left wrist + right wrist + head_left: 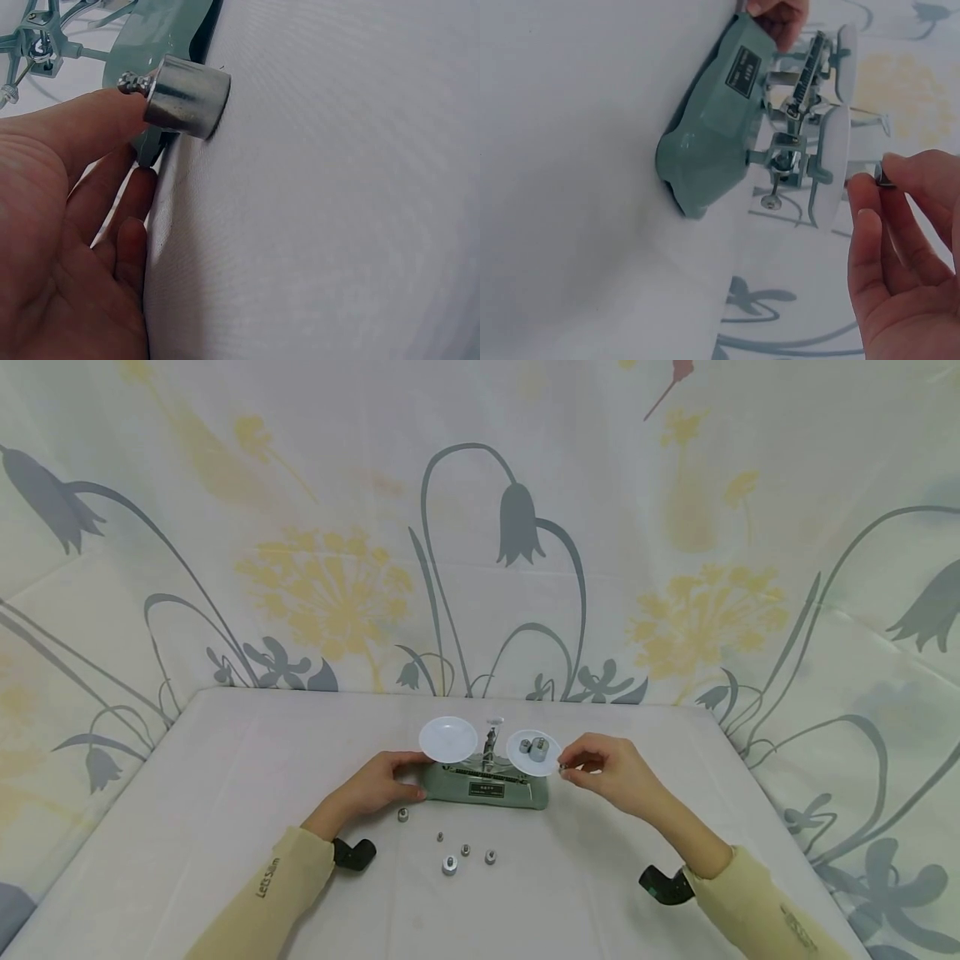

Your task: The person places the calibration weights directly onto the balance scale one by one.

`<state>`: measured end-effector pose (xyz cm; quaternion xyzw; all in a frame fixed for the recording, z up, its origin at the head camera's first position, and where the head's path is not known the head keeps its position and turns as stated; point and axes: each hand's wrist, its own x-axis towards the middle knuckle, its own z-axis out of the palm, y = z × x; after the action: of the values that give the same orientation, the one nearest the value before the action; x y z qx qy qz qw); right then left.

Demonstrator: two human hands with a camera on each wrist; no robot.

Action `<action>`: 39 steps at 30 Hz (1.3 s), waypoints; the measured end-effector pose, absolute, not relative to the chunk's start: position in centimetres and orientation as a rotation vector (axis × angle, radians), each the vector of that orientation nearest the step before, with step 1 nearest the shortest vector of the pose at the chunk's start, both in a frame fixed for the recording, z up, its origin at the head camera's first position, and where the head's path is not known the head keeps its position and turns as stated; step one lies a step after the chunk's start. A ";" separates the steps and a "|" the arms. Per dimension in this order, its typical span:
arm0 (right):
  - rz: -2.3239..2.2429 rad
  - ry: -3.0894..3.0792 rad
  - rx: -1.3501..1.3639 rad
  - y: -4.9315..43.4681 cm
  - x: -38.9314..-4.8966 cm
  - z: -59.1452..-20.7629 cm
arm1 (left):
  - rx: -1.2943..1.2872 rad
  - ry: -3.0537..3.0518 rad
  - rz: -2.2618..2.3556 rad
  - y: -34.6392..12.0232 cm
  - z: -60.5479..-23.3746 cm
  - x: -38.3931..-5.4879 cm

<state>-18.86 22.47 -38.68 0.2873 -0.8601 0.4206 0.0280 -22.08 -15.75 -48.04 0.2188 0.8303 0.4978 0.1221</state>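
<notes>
A green balance scale (450, 787) with two white pans stands on the table. My left hand (378, 785) grips the left end of its base, thumb in front and fingers behind. In the left wrist view, a metal weight (187, 97) stands beside that thumb. At the rim of the right pan (532, 768), my right hand (615, 772) pinches a small metal weight (883, 177) between thumb and fingertips. A larger weight (539, 749) and a smaller weight (525, 746) sit on this pan. The left pan (447, 740) bears nothing.
Several loose metal weights, among them a larger one (449, 865), stand on the white tabletop (600, 885) in front of the scale. A flower-patterned cloth (480, 568) hangs behind the table. Black wrist cameras (355, 854) are worn at both sleeves.
</notes>
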 end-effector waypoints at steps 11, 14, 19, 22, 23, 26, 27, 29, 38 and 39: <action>1.252 -2.701 0.879 22.1 -20.1 -38.3 | 0.613 2.419 1.457 -15.7 -47.9 -22.0; 1.231 -2.709 0.888 22.1 -20.4 -38.4 | 0.619 2.425 1.448 -15.7 -47.9 -22.0; 1.183 -2.722 0.906 21.9 -20.9 -38.5 | 0.617 2.431 1.440 -15.7 -48.0 -22.1; 1.167 -2.727 0.927 21.7 -21.2 -38.5 | 0.602 2.435 1.440 -15.6 -47.9 -22.0; 1.164 -2.734 0.934 21.7 -21.3 -38.5 | 0.596 2.436 1.439 -15.6 -47.9 -22.0; 1.156 -2.759 0.946 21.5 -21.5 -38.5 | 0.596 2.445 1.429 -15.6 -47.9 -21.9; 1.150 -2.768 0.947 21.4 -21.6 -38.5 | 0.592 2.445 1.427 -15.6 -47.8 -21.9; 1.137 -2.785 0.947 21.3 -21.6 -38.5 | 0.589 2.446 1.424 -15.6 -47.8 -21.8; 1.098 -2.818 0.937 21.0 -21.8 -38.5 | 0.590 2.443 1.428 -15.6 -47.8 -22.0; 1.096 -2.818 0.937 21.0 -21.9 -38.5 | 0.595 2.442 1.430 -15.6 -47.8 -22.0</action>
<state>-21.88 21.01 -38.52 0.2960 -0.8902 0.3462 -0.0119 -22.01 -15.58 -47.79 0.2042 0.8379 0.4906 0.1247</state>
